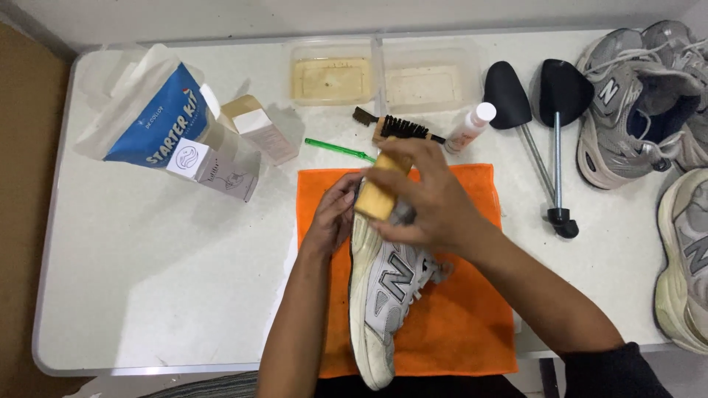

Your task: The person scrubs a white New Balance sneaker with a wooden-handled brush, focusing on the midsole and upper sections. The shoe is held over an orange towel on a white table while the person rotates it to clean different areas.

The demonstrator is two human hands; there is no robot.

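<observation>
Overhead, a person's right hand (424,195) closes around a tan wooden brush block (380,188) and holds it against the toe end of a grey and white sneaker (383,295). The left hand (332,217) grips the shoe's toe from the side, fingers curled onto it. The sneaker lies lengthwise, tipped on its side, on an orange cloth (472,324) spread at the near edge of a white table (162,280), its heel pointing toward the person.

Just beyond the cloth lie a black-bristled brush (402,129), a thin green-handled tool (339,149) and a small white bottle (472,125) on its side. Behind them sit 2 clear plastic trays (383,70) side by side, the left holding yellowish liquid. To the right, 2 black shoe trees (542,110) rest on the table with their rods pointing toward the person. Farther right, more grey sneakers (634,103) crowd the table's corner, and 1 cream-soled sneaker (682,265) lies near the right edge. At the left stand a blue and white pouch (158,118) and small cardboard boxes (243,151) close beside it.
</observation>
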